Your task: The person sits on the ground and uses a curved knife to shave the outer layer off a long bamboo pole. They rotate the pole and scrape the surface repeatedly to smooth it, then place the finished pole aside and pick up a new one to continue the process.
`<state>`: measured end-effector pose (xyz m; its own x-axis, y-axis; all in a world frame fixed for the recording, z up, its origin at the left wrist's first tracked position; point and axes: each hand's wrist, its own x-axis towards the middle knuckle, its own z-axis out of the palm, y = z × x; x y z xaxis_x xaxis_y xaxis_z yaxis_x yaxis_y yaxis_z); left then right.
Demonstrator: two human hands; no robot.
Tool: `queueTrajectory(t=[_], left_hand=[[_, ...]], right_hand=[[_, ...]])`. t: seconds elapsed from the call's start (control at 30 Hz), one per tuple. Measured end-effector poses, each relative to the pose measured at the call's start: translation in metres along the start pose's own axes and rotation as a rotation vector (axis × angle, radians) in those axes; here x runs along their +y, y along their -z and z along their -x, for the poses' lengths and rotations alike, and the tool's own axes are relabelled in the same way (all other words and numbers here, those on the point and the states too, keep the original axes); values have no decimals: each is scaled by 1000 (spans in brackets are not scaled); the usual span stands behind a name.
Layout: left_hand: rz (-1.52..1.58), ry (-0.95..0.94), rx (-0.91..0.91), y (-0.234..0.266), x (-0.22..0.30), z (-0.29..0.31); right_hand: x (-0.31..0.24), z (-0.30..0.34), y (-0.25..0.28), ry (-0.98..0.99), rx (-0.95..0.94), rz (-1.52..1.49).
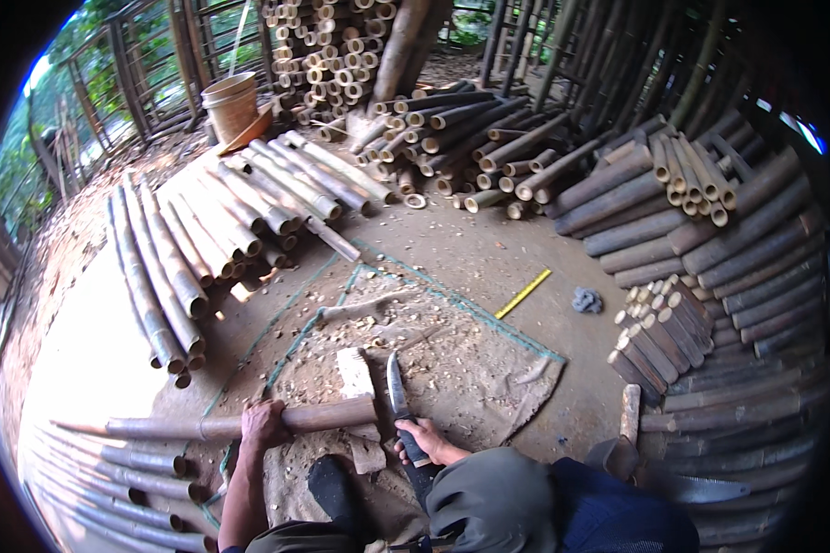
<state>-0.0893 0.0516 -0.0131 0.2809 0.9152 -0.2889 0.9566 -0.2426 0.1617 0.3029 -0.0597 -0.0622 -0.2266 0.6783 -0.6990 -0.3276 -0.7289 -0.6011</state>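
A long brown bamboo pole (332, 415) lies nearly level across a pale wooden block (354, 370), which shows on both sides of it. My left hand (264, 425) is closed round the pole, a little way in from its right end. In my right hand (420, 441) is a knife (397, 385), gripped by its dark handle. Its blade points away from me, just right of the pole's end and apart from it. Beneath them spreads a sackcloth mat (489, 401) with green edging, strewn with wood chips. My dark shoe (330, 484) rests on it.
Bamboo poles (180, 263) lie in rows at left, with more poles (134, 484) at lower left. Cut bamboo (618, 217) is stacked at right, beside short split pieces (664, 341). A yellow ruler (523, 294), grey cloth (586, 300), bucket (231, 109) and saw (710, 489) lie around.
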Motion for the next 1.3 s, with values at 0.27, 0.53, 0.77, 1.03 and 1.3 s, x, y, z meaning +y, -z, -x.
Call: queueTrajectory(t=[0.27, 0.53, 0.77, 1.03, 1.3], left_hand=[[-58, -30, -28, 10, 1, -1], [-23, 56, -53, -3, -1, 14], [-38, 32, -45, -2, -1, 6], [-29, 31, -14, 1, 1, 7], [-24, 61, -47, -7, -4, 4]], right_hand=[[8, -11, 7, -14, 45, 83], [13, -12, 2, -20, 22, 129], [10, -15, 9, -30, 27, 119], [8, -13, 7, -26, 25, 117], [8, -12, 4, -33, 19, 109]])
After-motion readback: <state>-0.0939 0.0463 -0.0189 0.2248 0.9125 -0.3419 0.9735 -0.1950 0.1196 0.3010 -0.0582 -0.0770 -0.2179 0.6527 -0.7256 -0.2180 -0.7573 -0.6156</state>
